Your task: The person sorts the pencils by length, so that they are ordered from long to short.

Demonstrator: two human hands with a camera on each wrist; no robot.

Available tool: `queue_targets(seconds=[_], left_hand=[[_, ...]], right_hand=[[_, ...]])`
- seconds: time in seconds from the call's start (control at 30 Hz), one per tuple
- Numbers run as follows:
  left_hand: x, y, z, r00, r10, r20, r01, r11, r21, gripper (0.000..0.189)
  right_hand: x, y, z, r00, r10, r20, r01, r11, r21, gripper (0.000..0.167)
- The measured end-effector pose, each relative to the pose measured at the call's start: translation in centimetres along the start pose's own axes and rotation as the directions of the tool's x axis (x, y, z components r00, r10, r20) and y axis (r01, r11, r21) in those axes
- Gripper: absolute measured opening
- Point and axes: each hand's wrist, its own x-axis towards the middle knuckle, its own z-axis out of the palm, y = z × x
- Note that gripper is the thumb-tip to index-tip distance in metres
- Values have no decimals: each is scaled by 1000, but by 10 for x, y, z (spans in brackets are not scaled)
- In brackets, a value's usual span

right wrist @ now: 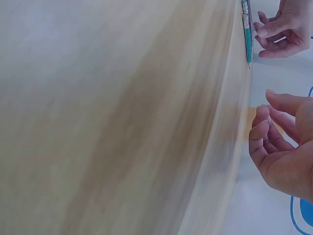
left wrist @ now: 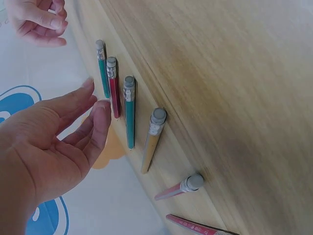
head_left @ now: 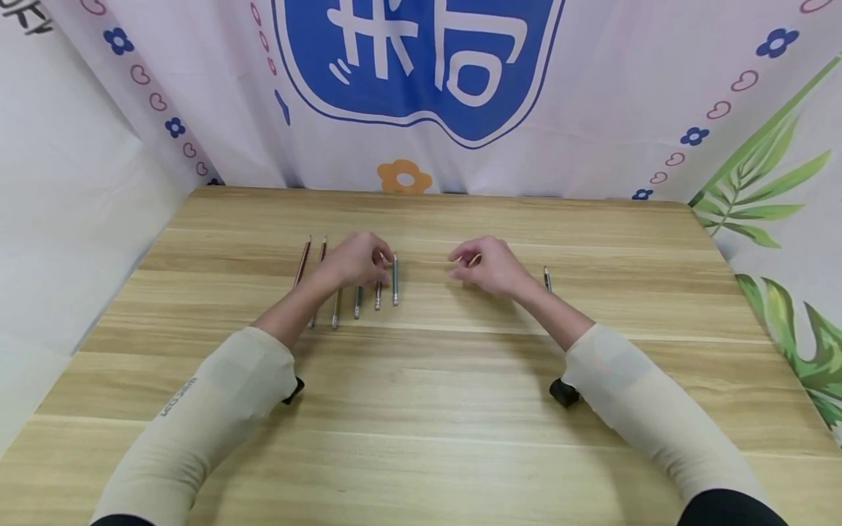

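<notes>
Several pencils lie side by side on the table, eraser ends toward me. At the right of the row is a green pencil [head_left: 395,281], beside a red pencil [left wrist: 114,90], another green pencil [left wrist: 129,112] and a yellow pencil [left wrist: 152,139]. Farther left lie a pinkish-red pencil [left wrist: 171,192] and a red pencil [head_left: 302,261]. My left hand [head_left: 358,259] hovers over the row, thumb and fingertips close to the rightmost green pencil, holding nothing. Across a gap to the right, my right hand [head_left: 488,267] hangs over the wood with loosely bent fingers and nothing between them.
A single dark pencil [head_left: 547,280] lies to the right, partly hidden by my right forearm. The wooden table [head_left: 421,409] ends at the back against a printed white curtain [head_left: 217,88]. Black wrist devices show under both sleeves, such as the right device [head_left: 564,393].
</notes>
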Motion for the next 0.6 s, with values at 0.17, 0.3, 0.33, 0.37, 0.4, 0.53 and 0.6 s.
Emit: queue_targets(seconds=[0.17,0.3,0.33,0.37,0.4,0.53,0.6], left_hand=[[2,-1,2,1000,-4,13,4,1000,15,37],[2,0,3,1000,7,8,-8,998,57,36],[3,0,4,1000,14,5,-14,997,74,35],[3,1,4,1000,20,4,-20,996,90,34],[3,1,4,1000,26,5,-26,994,106,33],[4,4,6,1000,28,10,-30,990,139,32],[5,5,7,999,32,15,-34,989,142,30]], right_hand=[[-6,1,-5,1000,3,-3,-3,1000,-6,27],[-11,3,-11,1000,-1,-11,1,1000,-8,28],[-12,4,-13,1000,-2,-14,1,1000,-7,28],[-12,5,-14,1000,-1,-18,1,1000,-8,28],[-13,7,-16,1000,-2,-22,2,1000,-10,27],[-16,13,-23,999,-2,-39,1,1000,-17,27],[-18,16,-25,999,2,-47,-3,1000,-17,27]])
